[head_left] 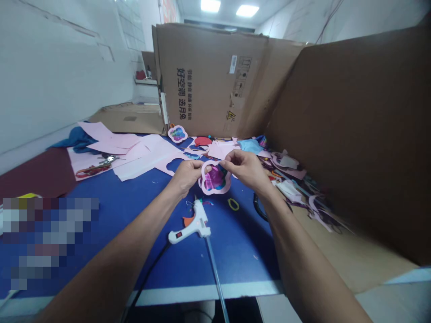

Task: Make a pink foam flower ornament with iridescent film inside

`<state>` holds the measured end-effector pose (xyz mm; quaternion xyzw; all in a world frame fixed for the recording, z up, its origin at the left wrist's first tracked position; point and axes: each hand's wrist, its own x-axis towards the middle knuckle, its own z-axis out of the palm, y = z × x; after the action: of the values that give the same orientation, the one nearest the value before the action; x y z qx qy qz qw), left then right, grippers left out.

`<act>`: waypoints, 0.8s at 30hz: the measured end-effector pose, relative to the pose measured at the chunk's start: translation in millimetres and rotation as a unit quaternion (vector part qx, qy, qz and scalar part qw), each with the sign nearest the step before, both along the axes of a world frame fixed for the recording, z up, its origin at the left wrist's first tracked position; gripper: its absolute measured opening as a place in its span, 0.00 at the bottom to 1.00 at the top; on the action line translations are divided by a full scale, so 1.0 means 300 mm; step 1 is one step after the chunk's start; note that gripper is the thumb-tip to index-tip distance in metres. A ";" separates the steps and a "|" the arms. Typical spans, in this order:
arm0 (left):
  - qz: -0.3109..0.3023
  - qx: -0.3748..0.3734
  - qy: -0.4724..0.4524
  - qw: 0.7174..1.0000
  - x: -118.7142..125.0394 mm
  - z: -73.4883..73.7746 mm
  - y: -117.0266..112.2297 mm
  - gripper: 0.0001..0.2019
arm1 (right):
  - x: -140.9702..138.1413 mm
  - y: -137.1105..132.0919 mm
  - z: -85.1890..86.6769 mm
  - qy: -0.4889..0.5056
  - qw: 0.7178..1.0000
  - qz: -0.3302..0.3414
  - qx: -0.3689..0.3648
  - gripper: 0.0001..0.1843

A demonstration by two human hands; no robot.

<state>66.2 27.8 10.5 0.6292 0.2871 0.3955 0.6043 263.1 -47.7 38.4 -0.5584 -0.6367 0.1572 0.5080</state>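
Between both hands, above the blue table, is a flower-shaped piece (pixel 215 179) with a pale pink rim and a shiny purple and teal middle. My left hand (pixel 187 176) pinches its left edge, thumb in front. At its upper right edge, the fingertips of my right hand (pixel 245 167) grip the rim. Below them a white hot glue gun (pixel 193 224) lies on its side, a long glue stick (pixel 216 271) running out of its back toward the table's front edge. A small yellow-green ring (pixel 233 204) lies right of the gun.
A large cardboard box (pixel 208 80) walls in the back and right. Pink sheets (pixel 141 154) with scissors (pixel 109 159) lie at left, near blue cloth (pixel 76 140). Another flower piece (pixel 178 133) leans at the back. Scraps (pixel 291 190) pile up at right, beside a black ring (pixel 259 207).
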 end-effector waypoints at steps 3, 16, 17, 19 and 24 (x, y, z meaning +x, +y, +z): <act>-0.003 -0.028 -0.004 1.000 0.003 -0.008 0.004 0.19 | -0.006 0.006 -0.006 0.023 1.000 0.005 0.001 0.15; 0.014 -0.043 -0.020 0.999 0.012 -0.010 0.003 0.18 | -0.010 0.016 -0.013 0.052 0.999 -0.002 0.013 0.14; 0.016 -0.041 -0.020 0.999 0.013 -0.010 0.002 0.18 | -0.011 0.016 -0.011 0.057 0.998 -0.003 0.013 0.13; 0.025 -0.036 -0.020 0.999 0.013 -0.010 0.003 0.18 | -0.012 0.015 -0.007 0.075 0.997 -0.009 0.013 0.13; 0.045 -0.025 -0.005 0.999 0.016 -0.014 0.004 0.19 | -0.009 0.012 0.001 0.106 0.994 -0.010 0.002 0.13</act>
<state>71.0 29.1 6.2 0.5982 0.3222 0.4183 0.6028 260.3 -44.1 38.7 -0.5441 -0.5744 0.2094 0.5747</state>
